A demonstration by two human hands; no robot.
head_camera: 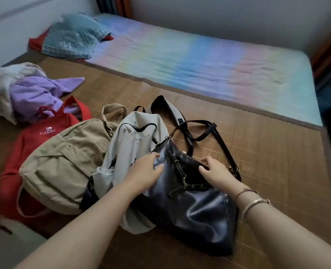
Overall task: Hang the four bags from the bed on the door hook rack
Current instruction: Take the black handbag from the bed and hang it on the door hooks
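Note:
Four bags lie in a row on the bed's brown bamboo mat (257, 156). From left: a red tote bag (36, 133) with white lettering, a khaki backpack (67, 164) partly over it, a light grey backpack (135, 138), and a black leather shoulder bag (195, 210) nearest me, its long strap (224, 146) looped on the mat. My left hand (143, 173) rests on the black bag's upper left edge, fingers apart. My right hand (215, 171) touches its upper right edge, fingers curled over the opening. No door hook rack is in view.
A heap of purple and white clothes (29, 92) lies at the left. A teal pillow (73, 35) sits near the head of the bed. The pastel striped sheet (199, 61) covers the far half. Walls close the left and back sides.

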